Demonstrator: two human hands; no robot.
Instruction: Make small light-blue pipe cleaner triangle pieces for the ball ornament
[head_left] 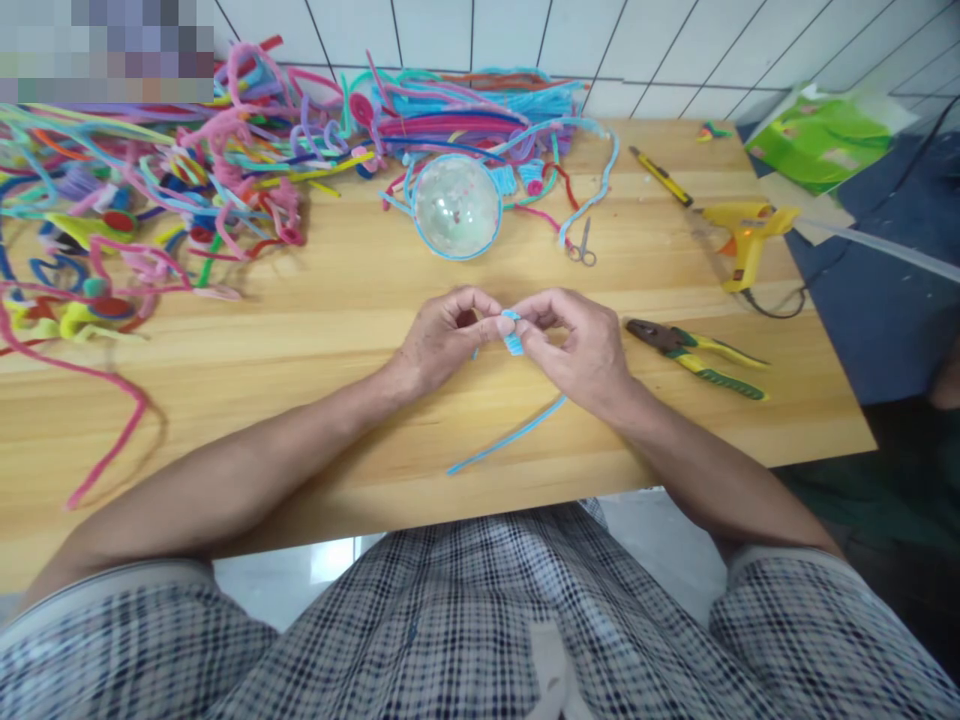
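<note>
1. At the far left, a tangled heap of colored pipe cleaners covers the back of the wooden counter; one pink strand trails toward the front edge.
2. The left hand is over the middle of the counter, its grip pinching a small blue coil between thumb and finger.
3. Beyond the hands stands a clear bowl with blue trim around its rim; a bundle of pipe cleaners lies behind it, near the tiled wall.
4. The blue coil is between the two hands, above the counter.
5. A thin blue strand slants below them, its upper end hidden by the right hand; whether it joins the coil I cannot tell.
6. The right hand meets the left at the coil, its grip also pinching it.
7. Small scissors lie right of the bowl, then a yellow cutter.
8. Pliers rest just beside the right hand, handles apart.
9. Near the right edge lies a yellow glue gun.
</note>
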